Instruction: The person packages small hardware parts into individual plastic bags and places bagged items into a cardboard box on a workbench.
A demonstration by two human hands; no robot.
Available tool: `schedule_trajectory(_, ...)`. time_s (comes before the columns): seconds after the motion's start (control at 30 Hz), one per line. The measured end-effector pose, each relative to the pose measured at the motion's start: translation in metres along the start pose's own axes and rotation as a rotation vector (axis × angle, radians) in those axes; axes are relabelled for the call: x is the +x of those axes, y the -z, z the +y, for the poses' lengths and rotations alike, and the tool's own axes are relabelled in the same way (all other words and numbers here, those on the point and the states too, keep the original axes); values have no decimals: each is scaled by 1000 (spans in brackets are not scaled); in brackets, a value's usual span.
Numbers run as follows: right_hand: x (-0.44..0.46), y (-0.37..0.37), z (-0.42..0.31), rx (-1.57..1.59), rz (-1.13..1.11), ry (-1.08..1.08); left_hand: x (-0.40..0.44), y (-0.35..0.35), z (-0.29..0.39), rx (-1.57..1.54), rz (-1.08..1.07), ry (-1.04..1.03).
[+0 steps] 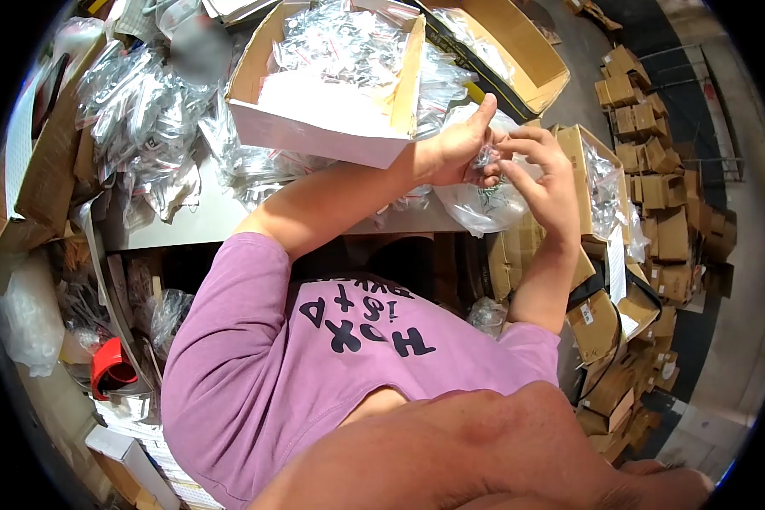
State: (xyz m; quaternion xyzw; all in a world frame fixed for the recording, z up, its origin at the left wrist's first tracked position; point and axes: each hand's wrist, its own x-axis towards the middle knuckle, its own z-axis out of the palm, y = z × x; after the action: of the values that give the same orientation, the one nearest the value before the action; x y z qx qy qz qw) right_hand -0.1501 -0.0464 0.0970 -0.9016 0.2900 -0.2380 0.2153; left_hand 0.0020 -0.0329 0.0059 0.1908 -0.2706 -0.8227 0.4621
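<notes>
My left hand (461, 153) is turned palm up, with its thumb out and its fingers curled round a few small shiny pieces (484, 156) whose kind I cannot make out. Close against it, my right hand (540, 174) has its thumb and fingers bent in towards these pieces; whether something is pinched between the fingertips is too small to tell. Just under both hands lies a clear plastic bag (493, 208) with small dark, thin items inside. Beside my left forearm stands an open cardboard box (323, 127) filled with small clear zip bags.
More zip bags (149, 119) are heaped on the grey table (166, 231) at left. An open carton (527, 59) stands at the back right, and another box of bags (602, 187) is right of my hand. Stacked cartons (659, 183) line the floor beyond.
</notes>
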Motion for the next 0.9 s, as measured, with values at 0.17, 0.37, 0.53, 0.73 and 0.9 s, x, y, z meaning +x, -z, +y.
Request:
schedule_trajectory(0.17, 1, 1, 14, 57, -98, -11, -4, -10, 0, 121, 12, -42)
schedule_trajectory(0.37, -7, 16, 23, 398, -9, -420, 10, 2, -11, 461, 28, -327)
schedule_trajectory(0.53, -11, 14, 18, 506, -33, -457, 4, -2, -6, 649, 56, -423)
schedule_trajectory(0.73, -15, 11, 30, 615, -140, -518, 3, 0, -6, 671, 96, -375)
schedule_trajectory(0.9, -20, -3, 37, 744, -103, -449, 3, 0, -6, 481, 32, -322)
